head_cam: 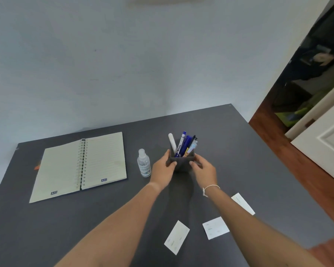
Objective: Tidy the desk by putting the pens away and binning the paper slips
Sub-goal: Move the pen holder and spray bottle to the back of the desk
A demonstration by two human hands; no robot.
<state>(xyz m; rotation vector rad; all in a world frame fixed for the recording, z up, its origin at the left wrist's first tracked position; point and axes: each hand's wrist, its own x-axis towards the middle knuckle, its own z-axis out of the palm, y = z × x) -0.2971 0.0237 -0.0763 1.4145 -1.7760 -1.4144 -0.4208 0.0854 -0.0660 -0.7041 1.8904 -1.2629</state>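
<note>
A dark grey pen holder (182,163) stands near the middle of the desk with several pens (183,144) upright in it, mostly blue plus one white. My left hand (163,170) grips the holder's left side and my right hand (202,169) touches its right side. Three white paper slips lie flat near the front edge: one (176,237) in the centre, one (216,227) to its right, and a narrow one (243,203) by my right forearm.
An open spiral notebook (79,166) lies on the left of the dark desk (104,218). A small clear spray bottle (144,163) stands just left of my left hand. The desk's right edge drops to a wooden floor (278,137) and a white door (328,143).
</note>
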